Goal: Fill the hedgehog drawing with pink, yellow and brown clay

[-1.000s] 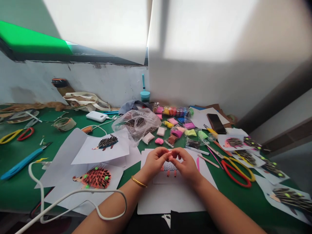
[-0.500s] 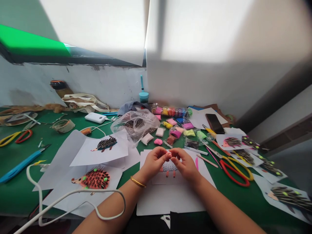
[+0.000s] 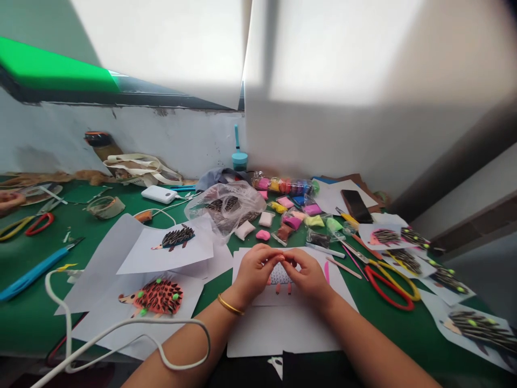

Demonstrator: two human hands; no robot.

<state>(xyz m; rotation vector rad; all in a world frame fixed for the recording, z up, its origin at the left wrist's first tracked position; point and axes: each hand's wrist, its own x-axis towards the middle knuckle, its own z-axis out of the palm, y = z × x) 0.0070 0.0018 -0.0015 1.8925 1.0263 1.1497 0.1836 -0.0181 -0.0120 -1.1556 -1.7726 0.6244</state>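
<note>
My left hand (image 3: 258, 269), with a gold bangle on the wrist, meets my right hand (image 3: 305, 272) above the white paper (image 3: 283, 328). Both are closed, fingertips pinched together around a small bit of pink clay that the fingers almost wholly hide now. Beneath them, partly covered, a hedgehog figure (image 3: 279, 276) with a pale, dark-speckled body and pink feet lies on the sheet. A flat pink strip (image 3: 327, 272) rests by my right hand. Just beyond the hands are a loose pink clay lump (image 3: 263, 235) and several small clay packets (image 3: 244, 230).
Red-and-yellow scissors (image 3: 393, 283), a white pen (image 3: 325, 250) and a phone (image 3: 356, 206) lie to the right, near finished hedgehog pictures. At left are an orange hedgehog (image 3: 161, 297), a looping white cable (image 3: 121, 323) and a blue craft knife (image 3: 36, 272). Another person's hand (image 3: 10, 200) shows at the far left.
The fingertips have closed tighter over the pink clay, which showed more before. Another person's hand has come in at the far left edge.
</note>
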